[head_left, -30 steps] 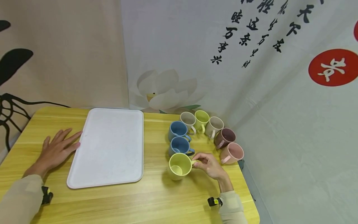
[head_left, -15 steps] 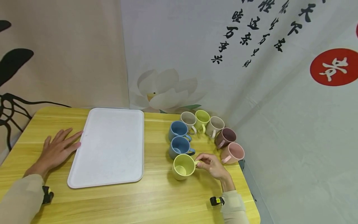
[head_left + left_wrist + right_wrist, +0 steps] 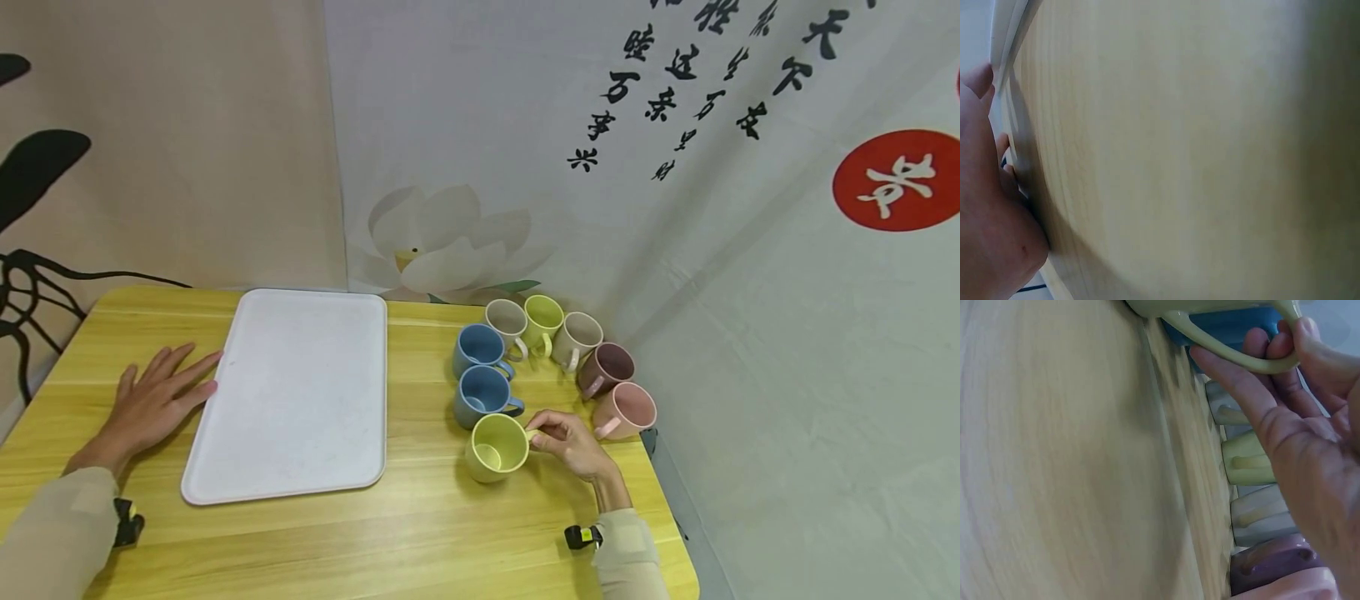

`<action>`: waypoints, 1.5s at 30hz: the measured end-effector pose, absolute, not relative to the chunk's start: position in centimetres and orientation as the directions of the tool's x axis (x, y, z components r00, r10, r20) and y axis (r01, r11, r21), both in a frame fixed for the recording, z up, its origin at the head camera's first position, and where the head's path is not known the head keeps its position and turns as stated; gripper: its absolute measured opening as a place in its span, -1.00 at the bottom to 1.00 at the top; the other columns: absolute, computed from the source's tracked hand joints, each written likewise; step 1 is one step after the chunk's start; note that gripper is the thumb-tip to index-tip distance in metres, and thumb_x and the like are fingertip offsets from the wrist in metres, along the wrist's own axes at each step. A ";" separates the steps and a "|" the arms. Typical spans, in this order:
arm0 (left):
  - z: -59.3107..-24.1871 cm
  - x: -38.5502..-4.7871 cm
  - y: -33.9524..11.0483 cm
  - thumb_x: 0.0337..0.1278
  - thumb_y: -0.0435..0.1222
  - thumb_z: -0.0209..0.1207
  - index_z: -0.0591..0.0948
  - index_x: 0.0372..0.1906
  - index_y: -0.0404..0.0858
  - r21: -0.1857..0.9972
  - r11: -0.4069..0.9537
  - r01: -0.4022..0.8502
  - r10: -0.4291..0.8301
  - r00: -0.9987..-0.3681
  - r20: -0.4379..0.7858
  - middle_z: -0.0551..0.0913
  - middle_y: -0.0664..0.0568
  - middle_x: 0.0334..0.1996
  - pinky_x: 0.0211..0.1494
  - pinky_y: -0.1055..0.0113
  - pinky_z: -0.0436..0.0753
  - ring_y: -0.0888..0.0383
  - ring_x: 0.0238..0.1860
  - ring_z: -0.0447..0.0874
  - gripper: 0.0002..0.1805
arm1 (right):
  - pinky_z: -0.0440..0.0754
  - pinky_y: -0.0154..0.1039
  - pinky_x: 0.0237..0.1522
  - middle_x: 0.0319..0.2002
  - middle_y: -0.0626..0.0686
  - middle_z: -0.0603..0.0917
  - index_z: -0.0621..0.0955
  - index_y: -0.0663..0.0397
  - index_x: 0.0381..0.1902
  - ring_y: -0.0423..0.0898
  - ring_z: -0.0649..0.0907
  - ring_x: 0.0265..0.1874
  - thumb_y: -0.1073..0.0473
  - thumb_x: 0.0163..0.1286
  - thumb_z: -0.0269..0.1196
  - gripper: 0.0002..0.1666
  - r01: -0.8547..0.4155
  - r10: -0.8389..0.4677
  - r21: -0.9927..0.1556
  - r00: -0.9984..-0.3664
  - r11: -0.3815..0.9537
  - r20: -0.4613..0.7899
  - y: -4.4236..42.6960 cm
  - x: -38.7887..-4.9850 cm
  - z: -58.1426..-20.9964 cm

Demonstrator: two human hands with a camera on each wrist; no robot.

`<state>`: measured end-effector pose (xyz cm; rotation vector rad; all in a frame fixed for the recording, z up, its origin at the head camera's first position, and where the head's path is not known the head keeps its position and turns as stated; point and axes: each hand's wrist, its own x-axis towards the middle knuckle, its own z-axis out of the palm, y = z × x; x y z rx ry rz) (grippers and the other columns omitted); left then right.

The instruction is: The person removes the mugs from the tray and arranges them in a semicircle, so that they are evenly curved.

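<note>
My right hand [image 3: 572, 447] pinches the handle of a yellow-green mug [image 3: 486, 467], which stands upright just in front of two blue mugs. In the right wrist view, thumb and fingers close on the mug's handle [image 3: 1229, 353]. The nearer blue mug [image 3: 468, 410] is right behind the held one, and the other blue mug [image 3: 467, 364] stands beyond it. On the left, my left hand [image 3: 153, 406] lies with fingers spread on the table, its fingertips touching the left edge of a white tray [image 3: 296, 400]. In the left wrist view those fingertips meet the tray rim [image 3: 1007, 37].
An arc of mugs lines the table's back right: a grey mug [image 3: 501, 321], another yellow-green mug [image 3: 537, 329], a beige mug [image 3: 573, 333], a purple mug [image 3: 600, 371] and a pink mug [image 3: 626, 412]. A printed curtain [image 3: 465, 167] hangs behind the wooden table [image 3: 337, 542].
The right hand and the yellow-green mug have shifted a little to the right, away from the tray. The left hand keeps its place at the tray's edge.
</note>
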<state>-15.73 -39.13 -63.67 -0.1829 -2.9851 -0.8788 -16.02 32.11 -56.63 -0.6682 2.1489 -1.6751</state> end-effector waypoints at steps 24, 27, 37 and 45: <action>-63.8 -15.7 -39.4 0.85 0.05 -0.04 0.19 0.85 -0.05 0.534 0.834 0.138 0.116 -0.990 0.074 -0.09 -0.46 0.85 0.70 -0.64 -0.61 -0.59 0.84 -0.37 -0.28 | 0.79 -0.38 0.20 0.13 0.41 0.82 0.71 0.43 0.25 -0.29 0.83 0.08 0.27 0.71 0.27 -0.66 -0.094 -0.443 -0.956 -0.896 0.279 -0.041 32.1 -16.4 -56.3; -63.8 -15.6 -39.4 0.85 0.05 -0.05 0.19 0.85 -0.05 0.532 0.836 0.135 0.114 -0.991 0.074 -0.08 -0.47 0.84 0.71 -0.63 -0.61 -0.60 0.84 -0.36 -0.29 | 0.80 -0.36 0.17 0.10 0.53 0.78 0.70 0.43 0.26 -0.28 0.83 0.03 0.23 0.73 0.27 -0.64 -0.070 -0.374 -0.955 -0.926 0.290 -0.046 31.7 -16.6 -56.5; -62.9 -15.3 -39.3 0.80 -0.02 0.08 0.30 0.79 -0.19 0.519 0.840 0.156 0.098 -0.986 0.137 0.16 -0.57 0.74 0.64 -0.73 -0.16 -0.70 0.72 0.00 -0.29 | 0.72 -0.45 0.02 0.11 0.45 0.81 0.76 0.38 0.20 -0.23 0.80 -0.08 0.20 0.65 0.38 -0.65 -0.081 -0.062 -0.898 -0.996 0.433 0.060 30.0 -17.3 -56.5; -60.6 -15.8 -36.9 0.72 -0.07 0.21 0.45 0.67 -0.34 0.534 0.824 0.189 0.083 -0.973 0.215 0.43 -0.54 0.60 0.62 -0.62 0.16 -0.65 0.54 0.33 -0.32 | 0.75 0.21 0.23 0.12 0.22 0.82 0.80 0.30 0.10 0.22 0.79 0.08 0.22 0.47 0.50 -0.67 -0.301 -0.080 -0.670 -0.937 0.679 0.339 30.1 -18.0 -55.8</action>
